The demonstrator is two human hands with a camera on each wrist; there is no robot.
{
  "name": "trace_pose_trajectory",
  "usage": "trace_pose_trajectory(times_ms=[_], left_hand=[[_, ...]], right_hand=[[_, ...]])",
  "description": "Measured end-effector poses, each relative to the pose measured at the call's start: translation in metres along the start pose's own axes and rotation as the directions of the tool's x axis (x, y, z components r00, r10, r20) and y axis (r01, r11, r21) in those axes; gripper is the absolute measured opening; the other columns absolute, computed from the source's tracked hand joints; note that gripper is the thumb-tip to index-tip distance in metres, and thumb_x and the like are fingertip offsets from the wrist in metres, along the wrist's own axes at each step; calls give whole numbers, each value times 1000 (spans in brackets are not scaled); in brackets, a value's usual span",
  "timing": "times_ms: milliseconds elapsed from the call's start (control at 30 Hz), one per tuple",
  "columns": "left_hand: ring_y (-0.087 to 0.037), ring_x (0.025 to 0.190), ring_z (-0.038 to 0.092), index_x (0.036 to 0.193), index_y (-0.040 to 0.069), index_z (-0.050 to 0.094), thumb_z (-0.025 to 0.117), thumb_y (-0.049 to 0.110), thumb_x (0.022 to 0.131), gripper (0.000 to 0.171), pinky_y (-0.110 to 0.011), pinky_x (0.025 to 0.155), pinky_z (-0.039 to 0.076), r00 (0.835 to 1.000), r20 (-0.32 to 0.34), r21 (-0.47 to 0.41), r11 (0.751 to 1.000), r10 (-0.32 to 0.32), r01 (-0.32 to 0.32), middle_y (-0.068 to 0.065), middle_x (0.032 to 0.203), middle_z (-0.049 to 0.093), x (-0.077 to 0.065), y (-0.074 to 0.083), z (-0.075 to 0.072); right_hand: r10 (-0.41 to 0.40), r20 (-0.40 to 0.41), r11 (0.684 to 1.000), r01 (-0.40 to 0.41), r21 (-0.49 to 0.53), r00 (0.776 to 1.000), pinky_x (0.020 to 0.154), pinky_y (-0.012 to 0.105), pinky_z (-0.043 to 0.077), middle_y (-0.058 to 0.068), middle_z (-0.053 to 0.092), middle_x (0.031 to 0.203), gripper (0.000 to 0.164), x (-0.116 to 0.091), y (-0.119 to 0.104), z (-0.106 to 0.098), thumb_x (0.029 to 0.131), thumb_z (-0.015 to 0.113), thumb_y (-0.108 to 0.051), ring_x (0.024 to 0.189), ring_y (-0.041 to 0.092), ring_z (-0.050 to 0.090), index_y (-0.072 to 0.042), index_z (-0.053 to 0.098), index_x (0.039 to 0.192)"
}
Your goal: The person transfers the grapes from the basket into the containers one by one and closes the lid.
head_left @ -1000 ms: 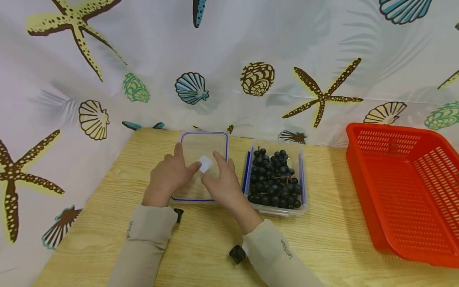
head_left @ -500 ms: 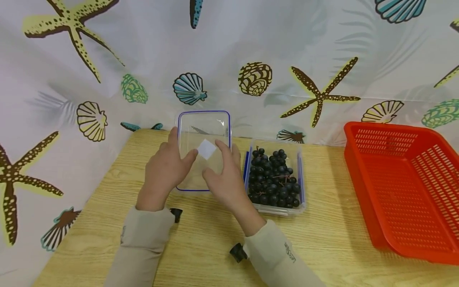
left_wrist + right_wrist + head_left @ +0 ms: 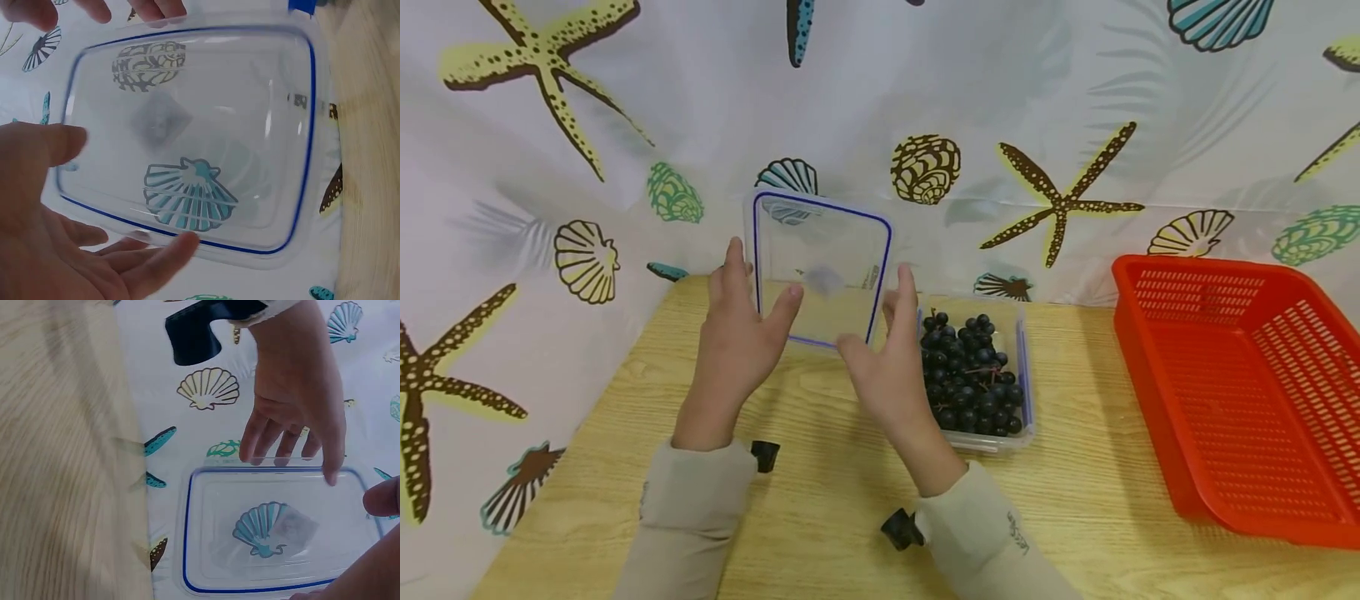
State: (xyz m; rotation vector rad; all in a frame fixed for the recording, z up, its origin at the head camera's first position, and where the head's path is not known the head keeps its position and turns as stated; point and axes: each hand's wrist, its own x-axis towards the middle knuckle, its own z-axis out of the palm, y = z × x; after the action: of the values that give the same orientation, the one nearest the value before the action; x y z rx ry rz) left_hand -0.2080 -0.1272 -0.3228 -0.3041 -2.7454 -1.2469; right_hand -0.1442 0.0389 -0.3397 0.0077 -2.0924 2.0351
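Observation:
A clear plastic lid [image 3: 842,233] with a blue sealing ring and a pale square patch is tilted up above the table in the head view. My left hand [image 3: 733,342] holds its left edge, fingers along the side and thumb toward its face. On the opposite edge, my right hand [image 3: 891,371] holds it, thumb near the lower corner. The left wrist view shows the lid [image 3: 244,137] with the left fingertips at its lower edge. Just right of my right hand stands a clear box [image 3: 1027,375] filled with dark grapes [image 3: 970,375]; the hand covers its left side.
An orange-red perforated basket [image 3: 1157,408] stands at the right of the wooden table [image 3: 827,525]. Behind and to the left hangs a white cloth [image 3: 865,83] printed with shells and starfish. Black camera mounts [image 3: 901,529] stick out at both cuffs.
Both hands have raised the lid from the tabletop and tipped it up toward the back cloth, now slightly turned. The grape box and basket stay in place.

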Motion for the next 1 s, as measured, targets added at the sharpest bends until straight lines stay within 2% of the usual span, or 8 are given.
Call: trace_pose_trajectory(times_ms=[100, 200, 300, 400, 500, 733, 833, 1000], left_hand=[[-40, 144, 30, 163, 9, 8, 53, 51, 102, 87, -55, 107, 39, 996, -47, -145, 986, 72, -78, -25, 154, 20, 1, 1, 1], [-33, 147, 27, 161, 6, 21, 50, 55, 102, 82, -42, 113, 34, 985, -101, -277, 947, 142, -165, -23, 150, 24, 2, 1, 1], [-28, 139, 38, 157, 4, 31, 45, 62, 101, 81, -32, 106, 37, 966, -152, -357, 900, 209, -251, -22, 144, 32, 3, 0, 2], [-26, 138, 41, 155, 5, 36, 41, 64, 101, 80, -39, 102, 41, 955, -180, -432, 854, 234, -290, -17, 148, 37, 3, 0, 1], [-25, 145, 36, 152, 4, 41, 43, 71, 96, 88, -47, 112, 34, 962, -195, -524, 809, 190, -266, -15, 152, 41, 2, 0, -1], [-26, 135, 50, 146, 1, 52, 47, 83, 83, 103, -40, 115, 31, 966, -209, -745, 616, 150, -256, -18, 143, 54, 1, 0, -3], [-30, 132, 49, 144, 0, 54, 49, 72, 93, 88, -35, 112, 35, 963, -210, -789, 553, 166, -268, -19, 141, 54, 0, 2, -2], [-27, 146, 31, 135, 1, 58, 54, 17, 103, 36, -27, 110, 36, 966, -186, -845, 473, 178, -250, -15, 156, 38, -2, 11, 3]], right_hand=[[6, -13, 998, -5, 61, 1000, 116, 53, 22, 11, 16, 164, 92, 2, -4, -4, 93, 59, -12, 151, 26, 19, -26, 3, 164], [-5, -25, 993, 8, 119, 1000, 116, 54, 22, 13, 19, 163, 88, 3, -8, -8, 92, 59, -9, 149, 28, 23, -22, 10, 164], [-36, -27, 981, 40, 189, 999, 114, 53, 28, 13, 21, 162, 84, 4, -12, -12, 91, 59, -5, 148, 30, 24, -17, 17, 162], [-69, -25, 970, 73, 234, 997, 111, 49, 34, 12, 23, 161, 79, 4, -14, -16, 90, 57, 0, 147, 28, 25, -15, 22, 160], [-115, -32, 958, 119, 262, 993, 112, 47, 34, 13, 27, 160, 69, 4, -15, -20, 92, 53, 4, 147, 26, 28, -10, 29, 155], [-169, -69, 908, 182, 377, 983, 115, 46, 30, 14, 35, 156, 29, 5, -19, -31, 98, 40, 8, 145, 26, 34, -2, 53, 122], [-157, -88, 903, 179, 391, 984, 116, 46, 27, 15, 39, 154, 22, 6, -21, -35, 103, 36, -1, 144, 24, 35, -5, 58, 105], [-175, -131, 909, 211, 360, 976, 116, 42, 27, 17, 38, 153, 20, 6, -21, -38, 106, 40, -11, 145, 25, 33, 1, 56, 106]])
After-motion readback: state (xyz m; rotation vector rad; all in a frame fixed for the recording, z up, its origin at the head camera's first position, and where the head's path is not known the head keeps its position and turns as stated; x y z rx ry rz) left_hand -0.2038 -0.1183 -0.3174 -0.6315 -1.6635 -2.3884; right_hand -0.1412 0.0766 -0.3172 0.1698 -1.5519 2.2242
